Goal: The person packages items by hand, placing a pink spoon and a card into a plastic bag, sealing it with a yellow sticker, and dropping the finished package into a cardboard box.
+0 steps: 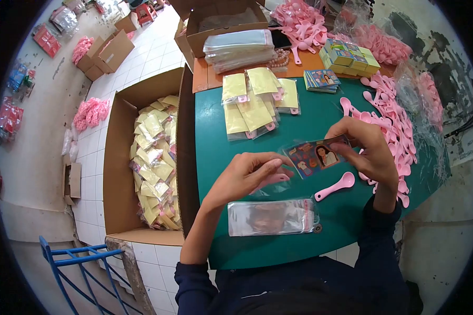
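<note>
My left hand (249, 176) pinches a clear plastic bag (265, 191) that has a pink spoon (276, 179) inside. My right hand (367, 149) grips a printed card (320, 156) by its right end, between thumb and fingers. The card's left end is right at the bag's mouth. On the green table below the hands lies a stack of clear bags (268, 218). A loose pink measuring spoon (337, 186) rests just right of that stack, under the card.
Packed bags with yellow backs (252, 110) lie ahead on the table (215, 157). A large carton (122, 173) at left holds many more. Pink spoons (391, 126) are heaped at right. Card stacks (347, 56) and bundled bags (239, 47) stand at the back. A blue trolley (81, 257) is lower left.
</note>
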{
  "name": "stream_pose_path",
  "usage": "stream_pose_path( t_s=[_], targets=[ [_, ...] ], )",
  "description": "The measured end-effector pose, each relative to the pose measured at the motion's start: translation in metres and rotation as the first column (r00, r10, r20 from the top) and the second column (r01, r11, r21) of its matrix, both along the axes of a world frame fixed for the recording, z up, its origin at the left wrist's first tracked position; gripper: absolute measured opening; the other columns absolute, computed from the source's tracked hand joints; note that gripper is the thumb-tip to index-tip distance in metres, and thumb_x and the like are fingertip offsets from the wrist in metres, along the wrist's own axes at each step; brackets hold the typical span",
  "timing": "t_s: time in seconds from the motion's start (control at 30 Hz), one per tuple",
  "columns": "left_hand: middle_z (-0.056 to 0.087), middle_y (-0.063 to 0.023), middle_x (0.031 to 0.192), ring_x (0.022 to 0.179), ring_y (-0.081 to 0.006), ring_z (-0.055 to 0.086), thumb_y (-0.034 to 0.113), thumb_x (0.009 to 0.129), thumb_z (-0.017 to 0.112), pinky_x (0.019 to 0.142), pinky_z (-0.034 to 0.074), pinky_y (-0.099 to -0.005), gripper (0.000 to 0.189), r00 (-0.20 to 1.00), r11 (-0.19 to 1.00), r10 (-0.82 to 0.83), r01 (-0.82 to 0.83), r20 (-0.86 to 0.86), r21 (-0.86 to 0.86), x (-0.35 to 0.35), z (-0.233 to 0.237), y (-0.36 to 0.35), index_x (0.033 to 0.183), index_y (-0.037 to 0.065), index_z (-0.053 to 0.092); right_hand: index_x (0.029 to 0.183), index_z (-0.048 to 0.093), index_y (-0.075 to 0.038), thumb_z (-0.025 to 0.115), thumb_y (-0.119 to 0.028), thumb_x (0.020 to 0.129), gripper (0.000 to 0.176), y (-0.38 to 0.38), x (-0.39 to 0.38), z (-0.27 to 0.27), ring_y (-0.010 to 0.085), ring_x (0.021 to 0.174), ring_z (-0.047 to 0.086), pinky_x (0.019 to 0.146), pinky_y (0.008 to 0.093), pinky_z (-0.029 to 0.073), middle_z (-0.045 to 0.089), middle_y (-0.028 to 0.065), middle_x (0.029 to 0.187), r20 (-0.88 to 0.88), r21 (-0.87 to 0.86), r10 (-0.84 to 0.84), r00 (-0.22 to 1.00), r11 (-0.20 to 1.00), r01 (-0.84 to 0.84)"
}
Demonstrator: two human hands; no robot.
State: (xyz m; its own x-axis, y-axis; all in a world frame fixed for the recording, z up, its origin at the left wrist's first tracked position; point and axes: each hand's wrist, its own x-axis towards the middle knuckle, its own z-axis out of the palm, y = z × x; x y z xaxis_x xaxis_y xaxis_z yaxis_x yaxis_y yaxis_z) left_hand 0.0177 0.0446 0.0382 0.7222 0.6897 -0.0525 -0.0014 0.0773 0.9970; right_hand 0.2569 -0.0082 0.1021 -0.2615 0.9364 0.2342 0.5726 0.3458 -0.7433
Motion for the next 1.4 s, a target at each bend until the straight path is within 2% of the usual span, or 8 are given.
stream_pose_path(
  t_s=[0.2,0.4,0.5,0.7,0.87,1.03,1.33,1.4],
  targets=[
    [0.066,-0.0079,0.073,0.071,-0.0095,0.063,0.021,0.096,0.049,0.063,0.049,-0.0246,0.03,0.943,0.976,-0.066,0.13,-0.325,0.178,-0.001,0.007,-0.004,0.091,-0.005,0.063,0.09,0.059,-0.002,0.065,-0.001,0.077,0.014,-0.007,-0.007,0.007,0.0193,0.07,0.06,0.058,0.0299,0.046,0.058,0.0077,0.082,0.098,0.018,0.017,0.995,1.0,-0.019],
    [0.068,-0.009,0.077,0.073,-0.0109,0.065,0.022,0.094,0.053,0.063,0.049,-0.0245,0.029,0.999,0.986,-0.012,0.017,-0.035,0.165,-0.002,0.002,-0.012,0.093,-0.004,0.065,0.088,0.058,-0.002,0.063,0.002,0.076,0.013,-0.02,-0.014,0.011,0.0239,0.072,0.06,0.06,0.0329,0.047,0.055,0.0096,0.082,0.192,0.181,-0.067,0.979,0.983,0.032],
    [0.068,-0.0078,0.085,0.084,-0.0081,0.061,0.018,0.094,0.053,0.075,0.05,-0.0239,0.027,0.973,0.979,-0.073,0.112,-0.219,0.172,-0.005,0.001,-0.009,0.099,-0.006,0.064,0.087,0.057,-0.001,0.062,0.004,0.075,0.014,-0.025,-0.019,0.012,0.0251,0.072,0.06,0.061,0.0331,0.047,0.055,0.0106,0.082,0.19,0.2,-0.026,0.981,0.98,-0.012],
    [0.065,-0.0065,0.07,0.064,-0.0026,0.051,0.02,0.091,0.058,0.056,0.044,-0.0231,0.026,1.0,0.987,0.008,-0.009,0.007,0.158,-0.003,-0.015,-0.01,0.093,-0.004,0.066,0.086,0.057,-0.001,0.062,0.005,0.074,0.014,-0.019,-0.019,0.012,0.0252,0.072,0.06,0.061,0.0332,0.047,0.054,0.0107,0.082,0.154,0.119,0.012,0.988,0.992,-0.031],
    [0.055,-0.0032,0.059,0.057,-0.0036,0.037,0.019,0.091,0.058,0.048,0.035,-0.0259,0.024,0.985,0.963,0.036,0.01,-0.167,0.269,-0.002,-0.01,-0.011,0.095,-0.003,0.065,0.082,0.057,0.0,0.067,0.006,0.07,0.017,-0.012,-0.023,-0.001,0.018,0.067,0.059,0.058,0.0281,0.045,0.055,0.0067,0.078,0.241,0.217,0.028,0.97,0.973,-0.082],
    [0.059,-0.0051,0.063,0.058,-0.0042,0.043,0.02,0.091,0.058,0.05,0.04,-0.0257,0.024,0.995,0.982,0.002,0.017,-0.098,0.187,-0.002,-0.019,-0.011,0.099,-0.002,0.065,0.085,0.052,-0.002,0.066,0.0,0.073,0.018,-0.016,-0.026,0.003,0.0295,0.072,0.057,0.062,0.0362,0.044,0.055,0.0113,0.081,0.203,0.096,0.081,0.976,0.99,-0.102],
    [0.067,-0.0148,0.081,0.066,-0.0256,0.065,0.019,0.09,0.058,0.063,0.05,-0.0321,0.026,0.989,0.929,-0.057,0.102,-0.134,0.357,0.002,-0.012,-0.021,0.108,0.002,0.064,0.084,0.049,-0.002,0.066,-0.01,0.076,0.02,-0.005,-0.032,-0.016,0.0308,0.076,0.057,0.064,0.0372,0.044,0.054,0.0119,0.08,0.313,-0.148,0.266,0.912,0.962,-0.23],
    [0.066,-0.0172,0.079,0.068,-0.0338,0.063,0.027,0.089,0.059,0.064,0.049,-0.0347,0.049,0.963,0.897,-0.06,0.167,-0.261,0.408,0.002,-0.012,-0.02,0.13,0.006,0.045,0.086,0.05,-0.002,0.066,-0.012,0.076,0.022,-0.003,-0.038,-0.021,0.0309,0.077,0.058,0.065,0.037,0.044,0.054,0.0118,0.08,0.334,-0.144,0.249,0.909,0.967,-0.212]
  ],
)
